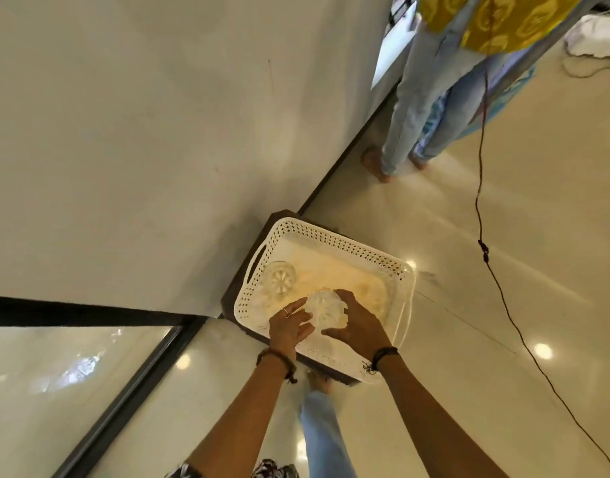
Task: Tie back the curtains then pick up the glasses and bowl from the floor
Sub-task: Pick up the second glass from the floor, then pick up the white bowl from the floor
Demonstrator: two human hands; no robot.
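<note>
- We see a glossy pale floor (486,236) meeting a white wall (141,132), with a black cable (480,188) trailing across the floor.
- A second person in light jeans (410,108) stands well apart, near the wall.
- A white perforated basket (348,248) sits on a dark stand (239,270) at the wall's corner.
- One clear glass (280,279) stands upright inside the basket, at its left end.
- Our left hand (288,327) and right hand (360,327) together cup a second cut glass (326,310) over the basket, fingers curled around both its sides.
</note>
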